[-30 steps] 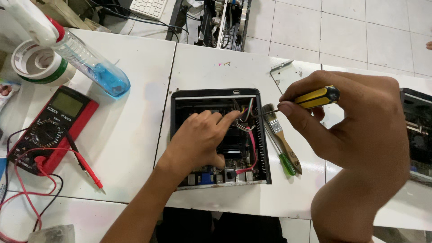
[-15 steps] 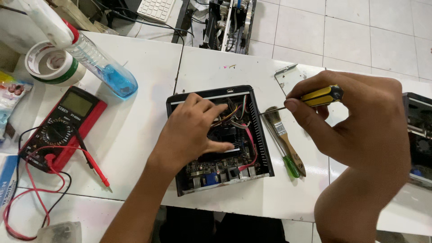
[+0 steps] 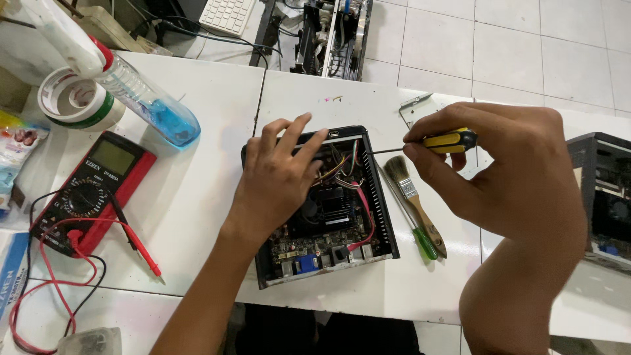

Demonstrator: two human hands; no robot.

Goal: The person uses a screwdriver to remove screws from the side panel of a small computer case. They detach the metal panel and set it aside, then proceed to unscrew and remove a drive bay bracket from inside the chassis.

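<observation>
A small black computer case point(image 3: 384, 217) lies open on the white table point(image 3: 210, 177), showing a circuit board, a dark heatsink and coloured wires. My left hand point(image 3: 279, 177) rests flat inside it, fingers spread toward the far wall. My right hand point(image 3: 499, 167) grips a yellow-and-black screwdriver point(image 3: 447, 141), its thin shaft pointing left into the case's far right corner.
A paintbrush point(image 3: 411, 197) and a green-handled tool point(image 3: 424, 242) lie right of the case. A red multimeter point(image 3: 92, 190) with red and black leads sits at left, beside a tape roll point(image 3: 75, 98) and a bottle of blue liquid point(image 3: 148, 102). Another black case point(image 3: 601, 197) stands at far right.
My left hand slid from the case's middle toward its far wall, fingers spreading. The case turned slightly. My right hand kept hold of the screwdriver, its tip still at the case.
</observation>
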